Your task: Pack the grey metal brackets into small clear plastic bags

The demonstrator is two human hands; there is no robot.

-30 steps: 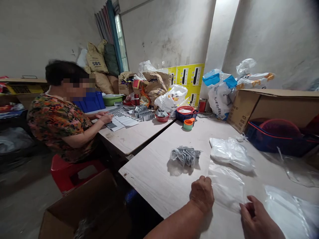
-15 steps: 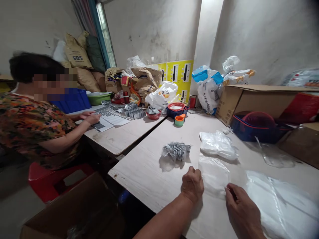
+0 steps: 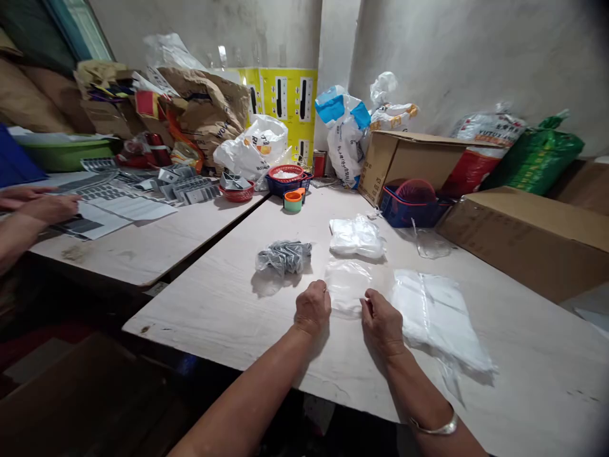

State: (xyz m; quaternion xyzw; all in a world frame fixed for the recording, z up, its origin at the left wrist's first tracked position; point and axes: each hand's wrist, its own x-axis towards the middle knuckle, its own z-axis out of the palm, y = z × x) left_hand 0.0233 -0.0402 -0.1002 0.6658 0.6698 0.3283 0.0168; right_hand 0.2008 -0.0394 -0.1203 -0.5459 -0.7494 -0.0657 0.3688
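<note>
A clear plastic bag (image 3: 349, 287) is stretched between my two hands just above the table. My left hand (image 3: 313, 307) pinches its left edge, fingers closed. On the opposite edge my right hand (image 3: 382, 319) grips the bag between thumb and fingers. Left of my left hand lies a clear bag with dark grey folded pieces (image 3: 284, 257) inside. Beyond the held bag sits a stack of clear plastic bags (image 3: 356, 237). To the right of my right hand rests a larger flat pack of white plastic bags (image 3: 440, 314).
Tape in an orange and green dispenser (image 3: 293, 200) stands near a red basket (image 3: 285, 172). Cardboard boxes (image 3: 533, 238) and a blue basket (image 3: 412, 206) line the right side. Across the table gap (image 3: 214, 238), a co-worker's hands (image 3: 40, 206) are over printed sheets (image 3: 128, 209).
The view has swung to the right, so the co-worker is mostly out of sight. Both my hands still hold the clear bag by its edges.
</note>
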